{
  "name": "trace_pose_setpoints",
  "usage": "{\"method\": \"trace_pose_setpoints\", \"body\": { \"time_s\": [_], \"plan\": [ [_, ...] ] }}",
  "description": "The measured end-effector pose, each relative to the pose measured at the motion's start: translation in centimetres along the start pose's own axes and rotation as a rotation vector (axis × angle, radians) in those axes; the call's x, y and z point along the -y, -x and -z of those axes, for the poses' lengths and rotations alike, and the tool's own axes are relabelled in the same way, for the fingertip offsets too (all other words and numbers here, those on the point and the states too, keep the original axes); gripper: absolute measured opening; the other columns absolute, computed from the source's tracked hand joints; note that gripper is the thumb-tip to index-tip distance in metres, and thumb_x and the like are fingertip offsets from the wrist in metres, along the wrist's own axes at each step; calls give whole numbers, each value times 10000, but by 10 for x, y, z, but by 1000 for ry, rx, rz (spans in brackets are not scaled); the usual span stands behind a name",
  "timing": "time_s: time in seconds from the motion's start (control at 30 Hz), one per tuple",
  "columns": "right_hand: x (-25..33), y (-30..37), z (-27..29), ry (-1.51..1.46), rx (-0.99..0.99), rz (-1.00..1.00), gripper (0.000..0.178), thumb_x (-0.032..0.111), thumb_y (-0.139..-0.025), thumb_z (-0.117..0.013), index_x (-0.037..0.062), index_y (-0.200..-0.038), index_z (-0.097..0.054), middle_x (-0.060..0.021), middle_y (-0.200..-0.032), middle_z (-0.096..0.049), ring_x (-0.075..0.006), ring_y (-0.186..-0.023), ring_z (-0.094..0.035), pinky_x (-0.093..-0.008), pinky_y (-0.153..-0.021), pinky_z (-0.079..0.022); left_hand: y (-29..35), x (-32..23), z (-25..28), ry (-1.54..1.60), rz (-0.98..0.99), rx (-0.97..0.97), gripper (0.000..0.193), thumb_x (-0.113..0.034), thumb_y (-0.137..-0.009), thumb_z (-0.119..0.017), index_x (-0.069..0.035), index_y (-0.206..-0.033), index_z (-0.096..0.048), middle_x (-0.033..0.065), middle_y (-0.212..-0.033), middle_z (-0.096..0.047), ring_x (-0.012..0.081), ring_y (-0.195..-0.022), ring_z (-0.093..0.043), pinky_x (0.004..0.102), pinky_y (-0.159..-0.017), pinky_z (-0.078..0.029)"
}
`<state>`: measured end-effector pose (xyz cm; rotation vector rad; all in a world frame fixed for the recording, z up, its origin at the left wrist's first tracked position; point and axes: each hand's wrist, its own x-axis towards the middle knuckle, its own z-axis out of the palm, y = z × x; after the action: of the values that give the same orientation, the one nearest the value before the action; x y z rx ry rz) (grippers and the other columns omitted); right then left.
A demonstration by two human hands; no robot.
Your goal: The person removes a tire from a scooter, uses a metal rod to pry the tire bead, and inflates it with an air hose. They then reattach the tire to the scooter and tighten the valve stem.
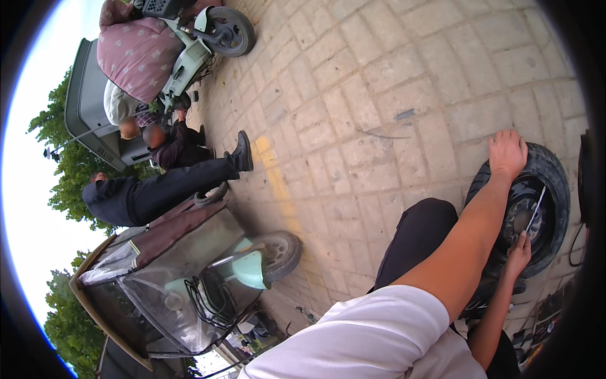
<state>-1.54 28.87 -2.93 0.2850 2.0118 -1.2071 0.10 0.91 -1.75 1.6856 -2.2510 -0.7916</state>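
A black tyre (553, 165) on a dark wheel rim (522, 189) stands at the right, close to my knee. My left hand (508, 153) reaches across to its far edge, with the fingers bent over the tread. Lower down, my right hand (519, 254) is closed round the near end of a slim silver metal rod (535, 211). The rod slants across the rim, its far end close to the tyre's inner edge. My left forearm covers part of the wheel, and the fingertips of my right hand are partly hidden.
Tools and small parts (548, 316) lie at the lower right. Brick paving (379, 95) spreads ahead, marked by a yellow line (274, 177). To the left are a covered three-wheeler (189, 284), a standing person in dark clothes (170, 186), and other people beside a pale green scooter (189, 63).
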Motion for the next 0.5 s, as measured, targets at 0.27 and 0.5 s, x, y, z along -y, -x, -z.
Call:
{"method": "trace_pose_setpoints", "body": {
  "time_s": [0.27,0.5],
  "plan": [
    [-8,-2,-43,-200,-159,63,355,363,-958,-632,39,-1091,-686,71,-663,-432,-18,-517,-326,-200,-455,-239,1,-2,5,-9,-13,-17,195,-245,-887,-553,-70,-857,-634,116,-890,-614,295,-931,-577,438,-807,-419],
    [-8,-3,-49,-155,-243,33,373,365,-942,-656,17,-1071,-695,66,-685,-458,-26,-551,-346,-197,-482,-256,2,-1,4,-10,-19,-20,193,-247,-880,-560,-71,-849,-634,112,-880,-610,294,-916,-576,436,-789,-417]
  ]
}}
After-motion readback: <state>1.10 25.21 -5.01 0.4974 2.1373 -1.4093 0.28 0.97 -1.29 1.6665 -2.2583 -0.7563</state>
